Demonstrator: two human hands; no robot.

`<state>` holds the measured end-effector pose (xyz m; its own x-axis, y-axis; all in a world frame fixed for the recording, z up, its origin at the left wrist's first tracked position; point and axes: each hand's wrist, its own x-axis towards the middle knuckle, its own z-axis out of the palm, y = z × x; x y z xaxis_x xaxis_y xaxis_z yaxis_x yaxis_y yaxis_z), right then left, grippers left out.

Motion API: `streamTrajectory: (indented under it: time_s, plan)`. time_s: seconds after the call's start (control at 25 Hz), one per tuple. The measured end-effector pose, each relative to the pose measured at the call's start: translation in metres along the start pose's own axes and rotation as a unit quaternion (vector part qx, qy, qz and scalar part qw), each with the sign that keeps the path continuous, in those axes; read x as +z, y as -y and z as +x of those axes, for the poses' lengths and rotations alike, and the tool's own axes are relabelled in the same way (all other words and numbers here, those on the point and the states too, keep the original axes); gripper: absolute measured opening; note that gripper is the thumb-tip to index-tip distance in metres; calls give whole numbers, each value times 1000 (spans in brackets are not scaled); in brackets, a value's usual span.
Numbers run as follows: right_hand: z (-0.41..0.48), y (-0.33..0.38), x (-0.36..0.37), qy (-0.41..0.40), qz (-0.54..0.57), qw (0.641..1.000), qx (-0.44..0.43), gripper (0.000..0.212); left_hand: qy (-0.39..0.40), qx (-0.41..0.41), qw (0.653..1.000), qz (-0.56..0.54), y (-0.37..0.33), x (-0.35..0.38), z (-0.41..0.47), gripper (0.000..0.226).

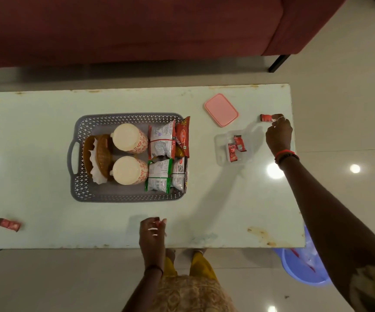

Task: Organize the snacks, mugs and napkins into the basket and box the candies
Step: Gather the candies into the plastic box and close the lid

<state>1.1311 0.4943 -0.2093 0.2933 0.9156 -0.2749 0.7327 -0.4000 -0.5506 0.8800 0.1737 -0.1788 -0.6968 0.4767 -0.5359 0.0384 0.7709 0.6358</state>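
candies [237, 146] lie two together in the clear box [219, 154], which sits open on the bench [35, 131] to the right of the grey basket [78, 188]. its pink lid [221, 109] lies flat just beyond it, on the far side. the right hand [278, 131] is out over the far right of the bench and pinches a red candy [265, 117] at its fingertips, just right of the box. the left hand [152, 233] is at the near edge, fingers curled, with a sliver of red at the tips; i cannot tell whether it grips anything. a lone candy [9, 225] lies at the near left of the bench. inside the basket, two patterned mugs [129, 138] sit in the middle, one behind the other. napkins [96, 174] in a brown holder [102, 152] are to their left, and snack packets [161, 143] to their right. a red sofa [137, 30] stands beyond the bench.
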Motion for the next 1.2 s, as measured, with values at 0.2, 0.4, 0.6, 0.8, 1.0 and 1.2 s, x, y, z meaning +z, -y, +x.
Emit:
streamTrajectory:
  time_s: [0.2, 0.4, 0.6, 0.8, 1.0, 1.2]
  plan:
    - [14, -3, 3, 55, -125, 990, -41, 60, 247, 167, 954, 22, -59, 44, -58, 22]
    - [25, -16, 6, 59, -192, 977, -76, 45, 289, 232, 929, 7, -140, 124, -17, 25]
    - [33, -21, 6, 36, -198, 972, -119, 39, 271, 250, 925, 95, -181, 188, 44, 38]
    - [43, -20, 6, 32, -176, 976, -122, 27, 274, 242, 924, 113, -177, 196, 54, 70]
    - [21, -9, -2, 23, -46, 997, -57, 21, 224, 242, 942, 64, -176, 180, 56, 50]
    - [-51, 4, -2, 63, 45, 995, -61, 25, 191, 254, 947, 54, -185, 158, 56, 42]
